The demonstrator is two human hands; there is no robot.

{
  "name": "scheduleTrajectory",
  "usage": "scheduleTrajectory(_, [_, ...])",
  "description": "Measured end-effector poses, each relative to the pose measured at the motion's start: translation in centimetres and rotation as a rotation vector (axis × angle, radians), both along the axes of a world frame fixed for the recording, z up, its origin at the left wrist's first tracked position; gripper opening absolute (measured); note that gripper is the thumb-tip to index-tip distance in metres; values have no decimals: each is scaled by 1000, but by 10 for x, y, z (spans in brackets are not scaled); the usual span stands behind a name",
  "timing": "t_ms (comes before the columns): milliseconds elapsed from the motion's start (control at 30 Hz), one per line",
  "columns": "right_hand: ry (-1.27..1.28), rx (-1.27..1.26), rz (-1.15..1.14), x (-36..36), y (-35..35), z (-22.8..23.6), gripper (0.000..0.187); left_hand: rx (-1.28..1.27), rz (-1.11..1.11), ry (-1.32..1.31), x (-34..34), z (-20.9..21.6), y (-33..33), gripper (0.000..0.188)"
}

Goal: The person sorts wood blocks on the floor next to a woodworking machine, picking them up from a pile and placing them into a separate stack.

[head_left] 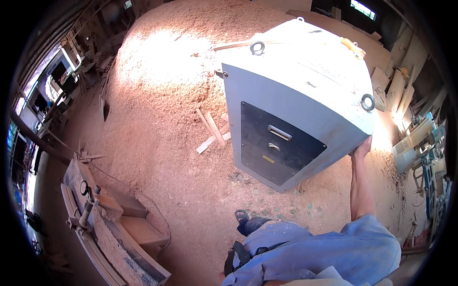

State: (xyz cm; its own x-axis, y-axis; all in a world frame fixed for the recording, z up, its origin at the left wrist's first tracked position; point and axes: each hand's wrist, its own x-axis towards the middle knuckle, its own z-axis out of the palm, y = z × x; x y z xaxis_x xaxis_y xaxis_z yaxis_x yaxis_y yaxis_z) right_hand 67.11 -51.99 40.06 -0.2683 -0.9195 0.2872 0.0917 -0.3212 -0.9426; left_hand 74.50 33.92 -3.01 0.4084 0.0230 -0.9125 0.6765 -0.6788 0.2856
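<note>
A large grey metal cabinet (281, 90) stands in front of me, its pale top set with lifting eye rings, among them a dark ring (257, 47) and another ring (368, 102). On its near face is a dark panel (272, 143) with a recessed handle and a small latch. My right arm reaches forward, and my right hand (362, 147) is against the cabinet's right-hand edge. Most of its fingers are hidden by that edge, so their grip does not show. My left hand is not in view.
A big heap of sawdust (162, 71) rises behind and left of the cabinet. Loose wood strips (212, 131) lie beside it. At the lower left stands a dusty woodworking machine (119, 224), with a cable on the floor. Boards (398, 90) and equipment (415, 143) line the right.
</note>
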Motion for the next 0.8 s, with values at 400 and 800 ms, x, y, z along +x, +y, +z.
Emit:
scheduleTrajectory(400, [165, 683, -182, 68, 190, -153, 49, -233, 26, -695, 401, 163, -166, 54])
scheduleTrajectory(800, [756, -613, 226, 450, 252, 18, 23, -301, -280, -434, 522, 106, -80, 44])
